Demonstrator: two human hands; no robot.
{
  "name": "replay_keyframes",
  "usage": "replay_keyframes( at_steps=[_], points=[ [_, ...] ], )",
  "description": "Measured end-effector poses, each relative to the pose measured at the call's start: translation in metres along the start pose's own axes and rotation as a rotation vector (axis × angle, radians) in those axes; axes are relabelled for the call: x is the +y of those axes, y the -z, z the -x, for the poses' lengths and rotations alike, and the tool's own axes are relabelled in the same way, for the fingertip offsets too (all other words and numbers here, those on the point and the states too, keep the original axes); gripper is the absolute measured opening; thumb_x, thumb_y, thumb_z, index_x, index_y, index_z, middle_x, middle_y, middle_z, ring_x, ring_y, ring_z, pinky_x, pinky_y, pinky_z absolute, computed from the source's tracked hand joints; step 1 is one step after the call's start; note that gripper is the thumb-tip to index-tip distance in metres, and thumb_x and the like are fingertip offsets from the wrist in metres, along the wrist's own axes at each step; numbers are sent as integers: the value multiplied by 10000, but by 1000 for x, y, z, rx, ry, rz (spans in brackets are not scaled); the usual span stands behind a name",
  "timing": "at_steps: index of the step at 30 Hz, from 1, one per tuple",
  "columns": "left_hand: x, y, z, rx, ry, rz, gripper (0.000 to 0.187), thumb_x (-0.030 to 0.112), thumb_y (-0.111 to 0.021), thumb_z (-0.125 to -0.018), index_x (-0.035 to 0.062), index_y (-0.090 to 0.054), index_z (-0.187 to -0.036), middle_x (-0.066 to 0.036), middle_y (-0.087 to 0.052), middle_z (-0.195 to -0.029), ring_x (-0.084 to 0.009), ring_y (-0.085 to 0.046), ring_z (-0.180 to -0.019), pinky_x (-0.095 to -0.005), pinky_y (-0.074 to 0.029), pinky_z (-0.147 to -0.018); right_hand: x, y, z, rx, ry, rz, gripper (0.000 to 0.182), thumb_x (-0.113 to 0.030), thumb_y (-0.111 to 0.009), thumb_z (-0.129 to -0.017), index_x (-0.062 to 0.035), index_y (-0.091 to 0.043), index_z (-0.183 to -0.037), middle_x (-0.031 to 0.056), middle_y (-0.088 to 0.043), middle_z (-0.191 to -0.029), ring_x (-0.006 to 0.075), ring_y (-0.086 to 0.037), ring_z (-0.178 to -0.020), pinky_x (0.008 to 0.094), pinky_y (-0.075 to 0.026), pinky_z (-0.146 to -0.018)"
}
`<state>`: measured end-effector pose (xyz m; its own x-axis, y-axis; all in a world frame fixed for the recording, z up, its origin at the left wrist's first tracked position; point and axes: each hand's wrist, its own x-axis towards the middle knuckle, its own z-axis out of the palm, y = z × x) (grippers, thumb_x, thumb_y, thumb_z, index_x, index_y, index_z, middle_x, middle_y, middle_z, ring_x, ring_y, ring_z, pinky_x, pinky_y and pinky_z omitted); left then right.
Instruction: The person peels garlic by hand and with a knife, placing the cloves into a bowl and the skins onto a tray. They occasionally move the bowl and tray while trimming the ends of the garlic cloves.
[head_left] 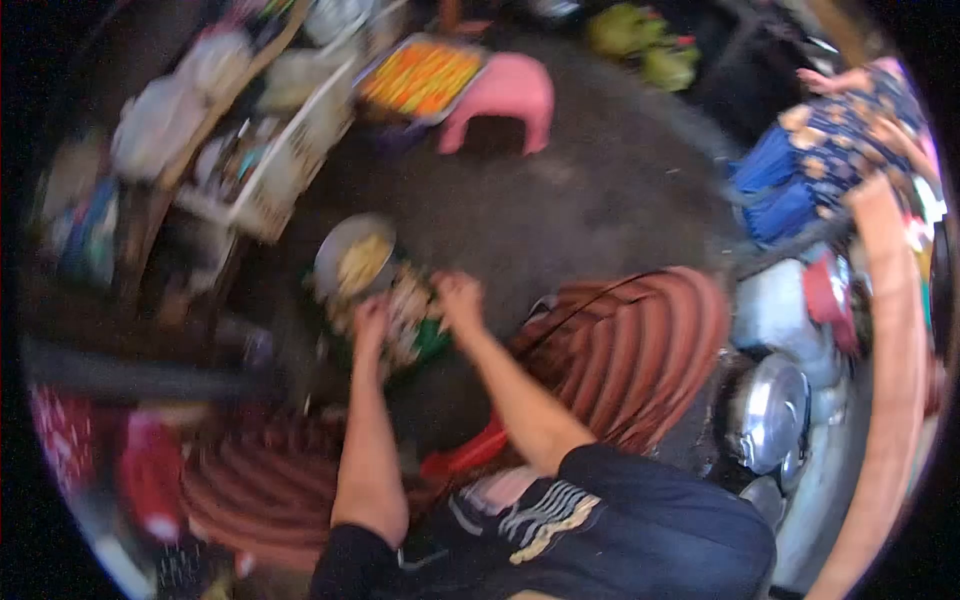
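My left hand (370, 318) is at the left side of a heap of pale scraps (405, 310) on something green (432, 340), just below a metal bowl. My right hand (458, 298) is at the heap's right side, its fingers bent inward. Motion blur hides the fingertips of both hands and anything between them. The round metal bowl (330, 262) holds pale yellow pieces (364, 262) and sits beyond my left hand.
A tray of orange and yellow strips (420, 78) lies beside a pink stool (510, 85). A white crate (275, 185) is at the left. Metal pots (768, 412) are at the right, below a person in blue trousers (775, 190). Red-striped cloth covers my legs (620, 350).
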<state>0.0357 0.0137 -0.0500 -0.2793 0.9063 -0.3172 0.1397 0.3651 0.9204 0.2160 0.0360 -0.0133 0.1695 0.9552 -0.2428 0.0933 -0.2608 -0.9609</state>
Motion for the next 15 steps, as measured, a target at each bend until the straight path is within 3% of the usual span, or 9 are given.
replay_keyframes(
  at_steps=[1, 2, 4, 5, 8, 10, 15],
  points=[
    [-33, -2, -16, 60, -126, -51, 198, 185, -527, -864, 32, -622, -946, -22, -595, -762, -106, -552, -627, -242, -446, -550, -23, 5, 12, 25, 62, -35, 184, -186, -539, -826, -46, -660, -821, 37, -565, -609, 106, -489, -542, 280, -394, -509],
    [-1, -1, 4, 36, 44, 72, 175, 150, -518, -864, 20, -631, -896, -32, -600, -722, -110, -556, -608, -248, -446, -522, 1, 0, -2, 118, 240, 26, 199, -204, -543, -826, -47, -665, -817, 16, -529, -580, 92, -457, -527, 277, -359, -483],
    [-13, -5, -2, 50, 69, 152, 154, 106, -517, -851, 17, -640, -874, -44, -613, -714, -118, -564, -603, -259, -457, -526, -15, 5, 6, 186, 107, 138, 196, -227, -564, -823, -59, -665, -827, -38, -427, -521, 65, -399, -473, 249, -315, -445],
    [-17, -5, -4, 79, 74, 151, 154, 106, -517, -851, 17, -640, -874, -44, -613, -714, -118, -564, -603, -259, -457, -526, 9, 3, -11, 134, 82, 5, 191, -238, -572, -829, -67, -657, -833, -51, -396, -509, 53, -366, -443, 228, -289, -412],
    [-37, -19, -16, 119, 55, 20, 144, 130, -567, -805, 29, -649, -868, -84, -626, -716, -198, -603, -623, -303, -473, -558, 7, 3, -10, 90, -20, -156, 184, -232, -565, -842, -68, -647, -847, -53, -394, -513, 51, -357, -432, 220, -282, -392],
    [-72, -39, -34, 87, -78, -83, 135, 115, -586, -781, 41, -656, -871, -114, -631, -788, -238, -617, -683, -335, -482, -619, 14, 3, -16, 100, -22, -141, 178, -224, -558, -852, -65, -638, -866, -53, -390, -516, 44, -359, -435, 209, -285, -393],
    [-45, -79, -13, 17, -85, -371, 164, 109, -603, -753, 31, -637, -893, -142, -601, -921, -289, -594, -828, -380, -483, -706, 14, 5, -15, 98, -47, -147, 200, -223, -541, -869, -47, -637, -886, -54, -375, -517, 47, -353, -429, 214, -286, -393]
  ],
)
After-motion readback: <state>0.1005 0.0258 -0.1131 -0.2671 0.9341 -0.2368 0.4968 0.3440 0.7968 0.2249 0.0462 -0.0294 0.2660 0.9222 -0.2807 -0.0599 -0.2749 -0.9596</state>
